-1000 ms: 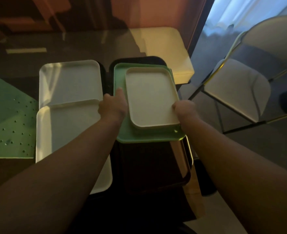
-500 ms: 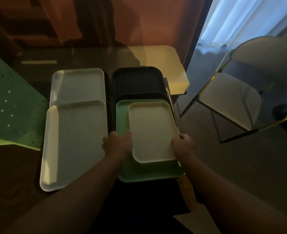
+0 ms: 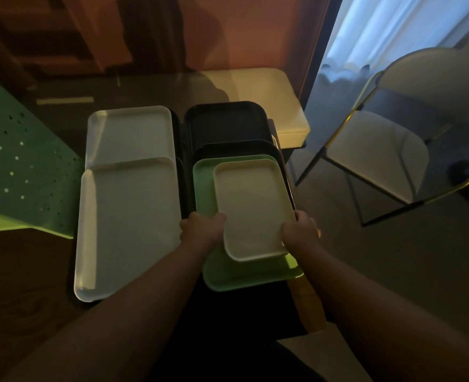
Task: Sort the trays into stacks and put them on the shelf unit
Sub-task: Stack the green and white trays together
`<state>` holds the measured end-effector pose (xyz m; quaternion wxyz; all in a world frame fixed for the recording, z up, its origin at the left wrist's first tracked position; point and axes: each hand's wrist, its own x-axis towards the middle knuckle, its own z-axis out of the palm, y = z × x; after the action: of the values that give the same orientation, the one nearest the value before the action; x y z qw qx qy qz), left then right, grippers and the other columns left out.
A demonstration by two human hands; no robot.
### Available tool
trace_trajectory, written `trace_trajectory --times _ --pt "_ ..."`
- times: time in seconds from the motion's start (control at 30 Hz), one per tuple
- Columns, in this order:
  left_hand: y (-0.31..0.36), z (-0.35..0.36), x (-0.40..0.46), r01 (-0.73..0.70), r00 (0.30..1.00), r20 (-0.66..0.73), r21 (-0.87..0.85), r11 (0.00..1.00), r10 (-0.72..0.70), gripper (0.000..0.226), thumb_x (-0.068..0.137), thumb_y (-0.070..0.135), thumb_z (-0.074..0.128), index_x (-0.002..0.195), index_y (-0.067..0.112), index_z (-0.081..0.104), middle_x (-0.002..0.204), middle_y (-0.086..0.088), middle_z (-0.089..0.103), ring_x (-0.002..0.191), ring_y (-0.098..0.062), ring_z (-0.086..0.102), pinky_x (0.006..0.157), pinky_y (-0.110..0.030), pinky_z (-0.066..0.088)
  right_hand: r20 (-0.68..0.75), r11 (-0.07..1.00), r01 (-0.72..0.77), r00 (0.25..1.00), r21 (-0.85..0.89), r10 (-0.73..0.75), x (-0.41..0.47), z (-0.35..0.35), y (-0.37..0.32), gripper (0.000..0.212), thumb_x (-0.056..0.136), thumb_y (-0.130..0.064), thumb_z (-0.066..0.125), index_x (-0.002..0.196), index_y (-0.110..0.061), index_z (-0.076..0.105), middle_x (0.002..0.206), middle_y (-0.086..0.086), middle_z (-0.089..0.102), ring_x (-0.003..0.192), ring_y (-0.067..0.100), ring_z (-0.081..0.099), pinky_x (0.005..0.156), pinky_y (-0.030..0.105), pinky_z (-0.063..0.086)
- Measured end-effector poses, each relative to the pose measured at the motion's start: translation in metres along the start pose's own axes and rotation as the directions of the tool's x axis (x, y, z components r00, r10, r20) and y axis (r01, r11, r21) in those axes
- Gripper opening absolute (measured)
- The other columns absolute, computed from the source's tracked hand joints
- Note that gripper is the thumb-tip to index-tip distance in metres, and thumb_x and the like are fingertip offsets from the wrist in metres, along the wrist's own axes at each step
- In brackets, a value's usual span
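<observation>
Head view, trays: small cream tray sat inside green tray, both over dark trays on the counter
Left grip: left hand was closed on the green tray's left edge, thumb on top
Right grip: right hand was clamped on the right edges of the pair
Change: a second ago the pair lay farther out over the dark trays; now it had been drawn toward the person, its near end overhanging the stack
Neighbours: two white trays lay overlapped just to the left
Meaning: the mismatched pair was probably being pulled off for sorting
Shelf unit: I could not tell where it stood
</observation>
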<state>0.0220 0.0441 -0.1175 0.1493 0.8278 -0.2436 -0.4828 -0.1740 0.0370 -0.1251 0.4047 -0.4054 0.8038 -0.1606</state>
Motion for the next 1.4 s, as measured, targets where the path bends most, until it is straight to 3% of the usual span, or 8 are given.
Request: trace_trajectory --times 0.2,0.43,0.57,0.77,0.93,1.07,1.23,1.4 --pt "-0.013 0.002 0.027 0.052 0.998 0.029 -0.166 0.985 -0.048 0.108 0.04 0.072 0.06 0.128 0.01 0.057 0.118 -0.016 0.063 0.101 -0.039 0.064 0.09 -0.051 0.054 0.138 0.982 -0.182 0.973 -0.052 0.187 0.021 0.0 -0.007 0.047 0.084 -0.024 0.054 0.127 -0.006 0.063 0.133 0.019 0.061 0.117 0.034 0.059 0.099 0.046 0.05" --pt "0.009 -0.019 -0.001 -0.051 0.994 -0.104 -0.138 0.989 0.036 0.11 0.056 0.069 0.078 0.138 0.005 0.043 0.139 -0.02 0.047 0.125 -0.04 0.05 0.103 -0.048 0.046 0.116 0.999 -0.02 0.993 -0.025 0.023 0.02 -0.006 -0.029 0.022 0.095 -0.005 0.052 0.107 0.0 0.07 0.117 0.024 0.066 0.082 0.029 0.063 0.073 0.033 0.055" --pt "0.027 -0.033 0.003 -0.256 0.967 -0.078 -0.295 0.92 0.244 0.097 0.061 0.045 0.09 0.135 0.009 0.04 0.133 -0.013 0.056 0.117 -0.033 0.059 0.097 -0.05 0.052 0.064 0.957 -0.02 0.998 0.288 0.002 0.023 -0.017 -0.054 0.038 0.092 0.003 0.05 0.129 0.002 0.056 0.1 0.012 0.06 0.074 0.018 0.055 0.058 0.031 0.047" --pt "0.055 -0.053 0.0 -0.569 0.82 -0.177 -0.359 0.74 0.545 0.055 0.078 0.022 0.082 0.117 0.013 0.045 0.099 0.007 0.058 0.088 -0.011 0.063 0.067 -0.027 0.058 0.031 0.859 0.141 0.983 0.492 -0.18 0.028 -0.031 -0.086 0.034 0.091 -0.001 0.056 0.118 -0.02 0.051 0.107 0.008 0.061 0.092 0.024 0.063 0.064 0.035 0.058" --pt "0.069 -0.058 0.0 -0.782 0.616 -0.198 -0.272 0.561 0.763 0.021 0.077 0.004 0.071 0.091 0.02 0.066 0.086 -0.006 0.07 0.076 -0.019 0.071 0.06 -0.043 0.062 -0.13 0.833 0.358 0.933 0.423 -0.335 0.031 -0.029 -0.097 0.027 0.08 0.01 0.058 0.086 -0.015 0.066 0.092 0.008 0.069 0.083 0.023 0.067 0.061 0.035 0.059" --pt "0.07 -0.057 -0.008 -0.813 0.562 -0.242 -0.338 0.475 0.791 0.057 0.08 0.011 0.075 0.102 0.061 0.057 0.105 0.012 0.069 0.097 -0.01 0.068 0.078 -0.042 0.06 -0.201 0.75 0.466 0.884 0.47 -0.423 0.034 -0.026 -0.096 0.02 0.084 0.022 0.05 0.102 0.016 0.057 0.097 0.019 0.063 0.075 0.007 0.064 0.062 0.025 0.055" --pt "0.069 -0.059 -0.012 -0.831 0.541 -0.217 -0.284 0.478 0.812 0.079 0.084 0.007 0.074 0.097 0.079 0.046 0.101 0.04 0.063 0.094 0.012 0.063 0.077 -0.028 0.057 -0.213 0.751 0.481 0.876 0.452 -0.432 0.038 -0.02 -0.087 0.028 0.084 0.007 0.059 0.106 -0.009 0.064 0.104 0.015 0.068 0.094 0.031 0.067 0.074 0.05 0.059" --pt "0.062 -0.053 -0.008 -0.799 0.589 -0.193 -0.286 0.529 0.785 0.08 0.086 0.008 0.072 0.094 0.082 0.045 0.097 0.048 0.059 0.092 0.014 0.061 0.081 -0.034 0.056 -0.202 0.816 0.419 0.908 0.398 -0.367 0.031 -0.019 -0.079 0.026 0.092 0.004 0.058 0.117 0.0 0.06 0.1 0.006 0.066 0.078 0.006 0.064 0.06 0.016 0.049"
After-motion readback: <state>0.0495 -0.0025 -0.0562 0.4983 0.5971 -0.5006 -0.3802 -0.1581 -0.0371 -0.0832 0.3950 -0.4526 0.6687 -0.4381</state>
